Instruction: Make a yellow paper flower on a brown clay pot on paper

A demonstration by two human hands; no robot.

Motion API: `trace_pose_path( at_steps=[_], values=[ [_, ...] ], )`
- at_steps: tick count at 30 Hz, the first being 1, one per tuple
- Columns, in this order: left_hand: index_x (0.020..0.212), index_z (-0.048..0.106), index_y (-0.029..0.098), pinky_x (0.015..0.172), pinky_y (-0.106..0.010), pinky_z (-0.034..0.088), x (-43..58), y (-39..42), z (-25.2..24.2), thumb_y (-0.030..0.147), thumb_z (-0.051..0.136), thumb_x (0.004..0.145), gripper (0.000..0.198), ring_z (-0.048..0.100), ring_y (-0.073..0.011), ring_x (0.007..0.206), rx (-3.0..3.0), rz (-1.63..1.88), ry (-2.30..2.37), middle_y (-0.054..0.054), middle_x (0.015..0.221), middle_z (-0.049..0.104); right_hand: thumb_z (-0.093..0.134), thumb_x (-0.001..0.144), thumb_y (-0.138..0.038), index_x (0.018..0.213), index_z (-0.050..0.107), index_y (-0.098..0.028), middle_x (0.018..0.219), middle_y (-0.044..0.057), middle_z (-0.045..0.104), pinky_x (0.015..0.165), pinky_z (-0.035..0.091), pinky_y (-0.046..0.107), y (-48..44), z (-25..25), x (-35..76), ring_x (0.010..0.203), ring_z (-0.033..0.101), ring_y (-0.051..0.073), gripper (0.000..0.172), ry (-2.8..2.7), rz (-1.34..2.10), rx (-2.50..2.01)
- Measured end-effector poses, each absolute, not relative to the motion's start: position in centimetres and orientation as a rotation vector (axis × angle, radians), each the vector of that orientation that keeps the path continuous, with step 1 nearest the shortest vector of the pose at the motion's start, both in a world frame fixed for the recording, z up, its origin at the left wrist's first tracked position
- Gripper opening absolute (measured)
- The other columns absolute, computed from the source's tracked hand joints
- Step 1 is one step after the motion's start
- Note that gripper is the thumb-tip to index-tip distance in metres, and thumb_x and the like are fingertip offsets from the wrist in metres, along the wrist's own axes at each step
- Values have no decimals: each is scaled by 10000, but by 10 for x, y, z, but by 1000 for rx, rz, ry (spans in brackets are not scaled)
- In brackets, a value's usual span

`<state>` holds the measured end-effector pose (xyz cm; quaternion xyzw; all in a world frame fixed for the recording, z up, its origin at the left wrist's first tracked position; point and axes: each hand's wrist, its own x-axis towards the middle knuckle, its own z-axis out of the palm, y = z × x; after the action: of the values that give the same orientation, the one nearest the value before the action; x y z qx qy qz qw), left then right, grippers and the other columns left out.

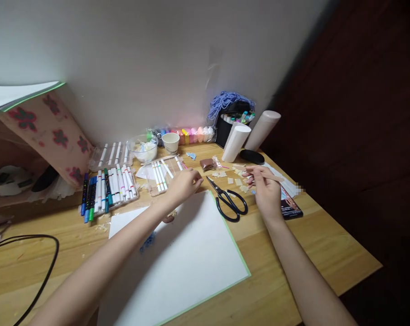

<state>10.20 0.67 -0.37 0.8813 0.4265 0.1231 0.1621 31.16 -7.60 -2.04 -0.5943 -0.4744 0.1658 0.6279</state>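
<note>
My left hand (186, 184) hovers over the far edge of a white sheet (191, 267) with green edging. Its fingers are curled together, and anything between them is too small to make out. In my right hand (267, 195) is a pale, flat wooden stick (274, 176), held like a pencil above the table's right side. Black-handled scissors (231, 204) lie between the hands, partly on the sheet's edge. Blue crumpled bits (147, 242) and a small brown piece with pale crumbs (169, 218) rest on the sheet, partly behind my left forearm. Pale flakes (238, 182) are scattered near the scissors.
Markers (114, 185) in clear trays stand left, near a clear bowl (146, 150) and paper cup (171, 143). A brown packet (207, 164), white cylinder (236, 144), black pen holder (221, 129) and black lid (252, 156) stand behind. A black cable (57, 249) curves at left.
</note>
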Motion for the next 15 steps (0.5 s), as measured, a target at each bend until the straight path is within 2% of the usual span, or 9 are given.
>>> trace_pose_path(
  at_steps=[5, 10, 15],
  values=[
    [905, 639, 159, 700, -279, 445, 164, 43, -16, 201, 509, 801, 171, 606, -212, 861, 2624, 286, 1175, -92, 957, 662, 407, 919, -393, 963, 603, -207, 859, 40, 647, 590, 461, 253, -78, -21, 311, 681, 569, 134, 274, -1174, 348, -1427],
    [839, 649, 109, 820, -336, 440, 188, 48, -18, 149, 536, 750, 150, 564, -270, 991, 2728, 223, 1109, -150, 1000, 634, 374, 930, -398, 968, 593, -215, 877, 42, 662, 605, 468, 254, -77, -21, 312, 700, 580, 139, 288, -1230, 408, -1455],
    [813, 643, 105, 861, -337, 430, 191, 48, -23, 122, 487, 770, 163, 579, -246, 959, 2719, 231, 1078, -155, 945, 638, 368, 928, -416, 956, 590, -210, 858, 46, 670, 612, 469, 257, -77, -19, 312, 714, 589, 146, 304, -1239, 400, -1464]
  ],
)
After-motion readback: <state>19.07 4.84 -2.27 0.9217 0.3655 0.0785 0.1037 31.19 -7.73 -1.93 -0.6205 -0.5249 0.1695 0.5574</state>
